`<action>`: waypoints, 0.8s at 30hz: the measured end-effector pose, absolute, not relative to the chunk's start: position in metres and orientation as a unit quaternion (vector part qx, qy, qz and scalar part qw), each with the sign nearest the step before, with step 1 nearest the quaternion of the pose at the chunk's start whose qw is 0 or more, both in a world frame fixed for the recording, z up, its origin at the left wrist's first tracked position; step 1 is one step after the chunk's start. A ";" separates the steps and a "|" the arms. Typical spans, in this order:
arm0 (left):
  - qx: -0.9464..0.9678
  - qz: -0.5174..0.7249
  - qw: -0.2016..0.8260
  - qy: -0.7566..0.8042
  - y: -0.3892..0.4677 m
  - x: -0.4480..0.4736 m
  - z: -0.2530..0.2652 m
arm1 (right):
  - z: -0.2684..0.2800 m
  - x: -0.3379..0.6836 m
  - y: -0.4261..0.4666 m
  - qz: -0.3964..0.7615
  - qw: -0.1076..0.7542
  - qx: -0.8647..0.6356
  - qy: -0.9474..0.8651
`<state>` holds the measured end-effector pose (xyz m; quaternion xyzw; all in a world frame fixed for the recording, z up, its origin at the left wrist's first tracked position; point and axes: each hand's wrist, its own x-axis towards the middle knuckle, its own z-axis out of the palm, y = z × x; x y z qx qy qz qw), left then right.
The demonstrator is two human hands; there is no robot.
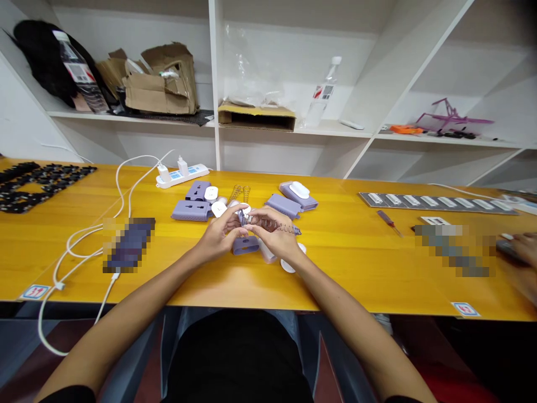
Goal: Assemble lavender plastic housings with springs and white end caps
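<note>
My left hand point(223, 230) and my right hand point(277, 237) meet above the table, fingertips pinched together on a thin metal coil spring point(287, 228). The spring runs through my right hand and sticks out to its right, with a purple-blue tip. Part of it is hidden by my fingers. Just below the hands lies a purple perforated housing point(246, 247), beside a pale translucent piece partly covered by my right hand. A white round cap point(288, 266) rests under my right wrist. Behind the hands are more purple housings point(191, 210), white oval caps point(211, 193) and loose springs point(246, 194).
A white power strip point(184, 175) with plugged chargers stands at the back. White cables loop around a blurred phone point(130, 244) on the left. On the right lie a screwdriver point(389, 222), a grey strip of white parts point(436, 202) and another person's hand point(526, 249).
</note>
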<state>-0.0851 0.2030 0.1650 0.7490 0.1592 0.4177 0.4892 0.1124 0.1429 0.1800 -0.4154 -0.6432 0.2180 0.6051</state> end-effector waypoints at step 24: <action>0.799 0.444 0.377 0.154 0.195 -0.081 0.172 | 0.184 0.105 0.146 0.380 0.638 -0.404 -0.534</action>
